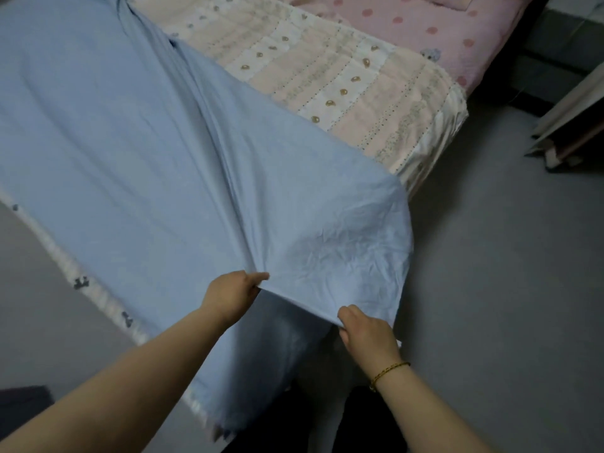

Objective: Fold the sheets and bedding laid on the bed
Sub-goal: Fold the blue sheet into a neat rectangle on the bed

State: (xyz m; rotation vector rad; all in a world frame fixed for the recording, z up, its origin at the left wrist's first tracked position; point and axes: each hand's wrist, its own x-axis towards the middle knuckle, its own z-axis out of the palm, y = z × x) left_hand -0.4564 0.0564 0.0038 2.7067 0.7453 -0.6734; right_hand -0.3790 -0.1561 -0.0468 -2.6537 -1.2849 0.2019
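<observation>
Blue sheet: folding seems only at its start.
The left hand (233,295) and the right hand (366,331) pinch the near edge of the blue sheet (147,152), which lies spread over the bed's near corner; the quilt (327,76) lies unfolded.

Sheet (130,152) plain pale blue; quilt (327,83) cream-pink stripes, gold motifs; blanket (425,24) pink, darker dots.

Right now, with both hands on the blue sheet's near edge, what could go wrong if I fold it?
The left hand and right hand pinch close together, so the outer corners may sag and skew the fold.
The blue sheet carries a long ridge and creases, which could get folded in.
</observation>
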